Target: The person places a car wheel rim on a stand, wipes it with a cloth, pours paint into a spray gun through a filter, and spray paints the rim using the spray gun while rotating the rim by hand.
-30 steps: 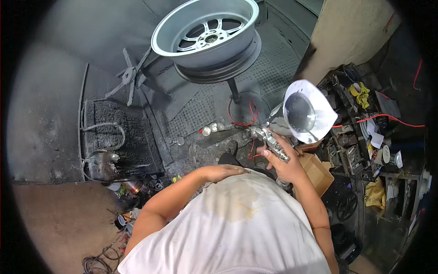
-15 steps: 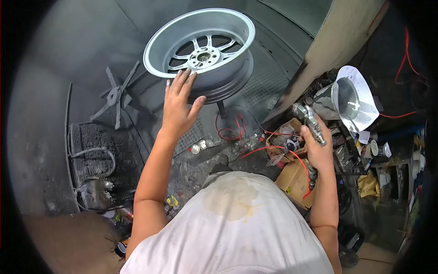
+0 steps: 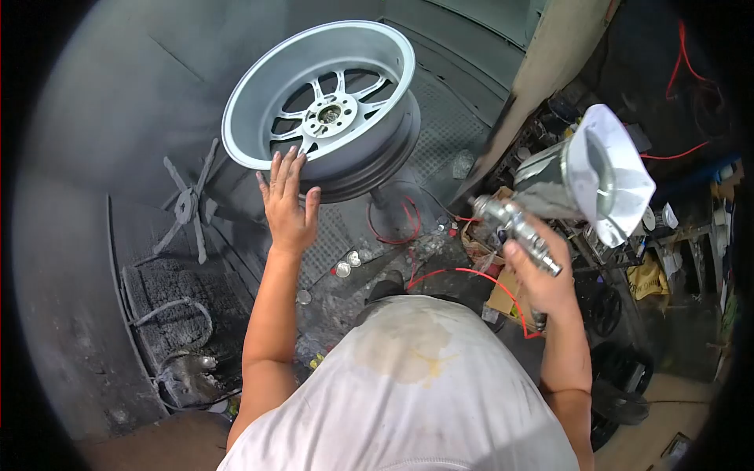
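A silver-grey car wheel rim (image 3: 330, 153) sits tilted on a stand, its open barrel facing up and the spokes showing inside. My left hand (image 3: 289, 208) is at its near lower edge, fingers stretched out; whether the fingertips touch the metal I cannot tell. My right hand (image 3: 542, 267) is wrapped round a metal spray gun (image 3: 510, 224), which points left toward the rim. Beside that hand is the gun's metal cup (image 3: 546, 177), with a white paper cone (image 3: 624, 180) around its mouth. A red hose (image 3: 471, 271) runs below the gun.
At left, a grey star-shaped metal bracket (image 3: 187, 206) stands near a rough, paint-caked block (image 3: 177, 302). A cardboard box (image 3: 506, 298) lies below the right hand. Cluttered shelves (image 3: 691, 259) fill the right side, past a slanted post (image 3: 554, 55). Small round lids (image 3: 345, 267) lie on the floor.
My right hand has brought the spray gun left and closer to the rim. The rim sits further left in view as the head turned, and my left hand stays by its edge.
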`<state>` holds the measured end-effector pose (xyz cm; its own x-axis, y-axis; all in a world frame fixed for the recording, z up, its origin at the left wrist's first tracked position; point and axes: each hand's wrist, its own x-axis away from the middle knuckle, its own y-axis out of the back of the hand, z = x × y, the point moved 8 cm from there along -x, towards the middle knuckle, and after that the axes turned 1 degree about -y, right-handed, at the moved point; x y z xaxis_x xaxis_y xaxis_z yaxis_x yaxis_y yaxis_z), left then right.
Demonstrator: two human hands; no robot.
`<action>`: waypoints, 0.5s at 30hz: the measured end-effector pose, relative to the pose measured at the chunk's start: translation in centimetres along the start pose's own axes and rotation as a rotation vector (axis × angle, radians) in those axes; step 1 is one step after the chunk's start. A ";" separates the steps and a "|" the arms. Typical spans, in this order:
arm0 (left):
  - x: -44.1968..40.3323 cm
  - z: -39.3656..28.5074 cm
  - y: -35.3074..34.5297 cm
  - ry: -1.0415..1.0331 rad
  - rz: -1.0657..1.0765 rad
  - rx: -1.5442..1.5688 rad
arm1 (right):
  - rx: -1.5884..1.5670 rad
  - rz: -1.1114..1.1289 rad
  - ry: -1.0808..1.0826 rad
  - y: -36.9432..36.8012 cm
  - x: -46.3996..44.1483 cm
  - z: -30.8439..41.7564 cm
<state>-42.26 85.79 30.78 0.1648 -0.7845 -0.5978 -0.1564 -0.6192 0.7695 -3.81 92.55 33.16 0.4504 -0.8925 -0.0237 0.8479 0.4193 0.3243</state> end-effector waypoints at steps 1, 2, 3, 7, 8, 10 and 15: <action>0.0 0.7 0.1 -0.011 -0.010 0.007 | 0.000 -0.059 0.000 0.7 -0.5 -0.1; 0.1 1.5 0.2 -0.024 -0.021 0.026 | -0.022 -0.106 -0.023 1.3 -0.9 0.1; 0.2 2.4 0.2 -0.031 -0.018 0.024 | -0.052 -0.142 -0.067 1.7 -1.2 0.2; -0.2 5.0 1.4 -0.026 -0.051 0.095 | -0.110 -0.163 -0.129 1.6 -1.5 -0.9; -0.3 5.9 1.6 0.021 -0.054 0.119 | -0.155 -0.104 -0.178 0.8 -1.1 -1.8; -0.8 7.0 1.9 0.137 -0.057 0.147 | -0.199 0.054 -0.208 -0.9 0.4 -1.4; -1.5 1.2 0.7 0.003 0.061 -0.031 | -0.248 0.235 -0.191 -4.1 2.2 -1.3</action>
<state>-43.75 86.52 31.91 0.1585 -0.8207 -0.5489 -0.1361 -0.5688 0.8111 -5.92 89.07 30.51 0.6000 -0.7725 0.2079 0.7803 0.6225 0.0611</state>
